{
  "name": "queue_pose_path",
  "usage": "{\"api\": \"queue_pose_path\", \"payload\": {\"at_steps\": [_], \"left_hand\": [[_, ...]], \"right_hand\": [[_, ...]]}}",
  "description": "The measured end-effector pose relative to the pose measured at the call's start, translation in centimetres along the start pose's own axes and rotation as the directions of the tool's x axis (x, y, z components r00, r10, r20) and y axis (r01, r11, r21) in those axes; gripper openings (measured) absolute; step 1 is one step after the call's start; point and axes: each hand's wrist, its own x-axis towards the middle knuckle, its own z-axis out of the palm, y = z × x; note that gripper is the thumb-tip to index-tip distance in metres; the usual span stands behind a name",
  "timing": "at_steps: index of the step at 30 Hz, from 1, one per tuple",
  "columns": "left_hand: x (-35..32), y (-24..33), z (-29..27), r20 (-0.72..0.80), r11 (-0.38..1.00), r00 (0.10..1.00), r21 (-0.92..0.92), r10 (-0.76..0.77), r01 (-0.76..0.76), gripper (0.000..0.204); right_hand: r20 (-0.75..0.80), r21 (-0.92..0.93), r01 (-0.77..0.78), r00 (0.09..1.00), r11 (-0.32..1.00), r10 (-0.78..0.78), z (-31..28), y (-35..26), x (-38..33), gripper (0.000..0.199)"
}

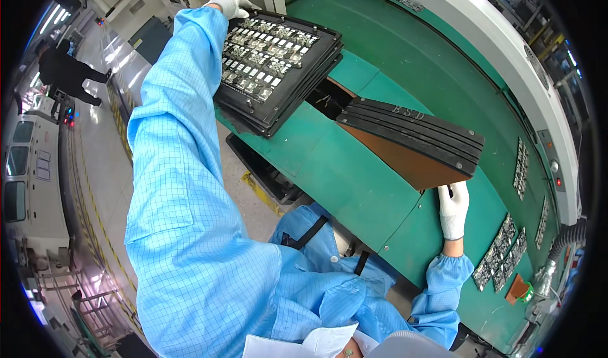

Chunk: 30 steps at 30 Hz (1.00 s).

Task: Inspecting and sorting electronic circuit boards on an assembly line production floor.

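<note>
Head view: two stacks of trays over the green table [354, 161], one by each hand.
Left hand [232, 5]: gloved, fingers bent at the far corner of the board-topped stack [272, 63]; grip closure cannot be told.
Right hand [453, 211]: gloved, fingertips at the near corner of the tilted black stack [411, 133], partly hidden; firmness cannot be told.
Tilt risk: trays beside the right hand could slide apart if that corner slips.
Edge risk: uneven layers near the left hand could shift under a sideways push, jarring the boards.
</note>
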Motion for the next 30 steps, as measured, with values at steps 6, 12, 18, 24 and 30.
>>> {"api": "queue_pose_path", "payload": {"at_steps": [6,12,18,24,30], "left_hand": [[1.5,2.1,-0.7,0.09,0.973,0.996,0.231,0.005,-0.026,0.033],[2.7,3.4,-0.4,0.051,0.903,0.992,0.411,0.115,-0.126,0.03],[3.0,4.0,-0.4,0.045,0.937,0.963,0.222,0.265,-0.268,0.037],[1.4,8.3,-2.0,0.067,0.917,0.916,-0.077,0.397,-0.392,0.043],[1.8,10.2,-2.4,0.092,0.898,0.933,0.25,0.349,-0.361,0.027]], "right_hand": [[-0.027,-0.003,0.037,0.999,0.999,-0.037,0.2,0.1,0.0,0.022],[-0.062,-0.004,0.042,0.997,0.999,-0.042,0.2,-0.3,0.1,0.018],[-0.029,0.008,-0.012,0.999,1.0,0.012,0.2,0.2,0.1,0.019],[-0.044,0.009,-0.006,0.999,1.0,0.007,-0.1,-0.1,0.0,0.019],[-0.042,0.015,0.039,0.998,0.999,-0.039,0.2,0.6,0.0,0.02]]}}
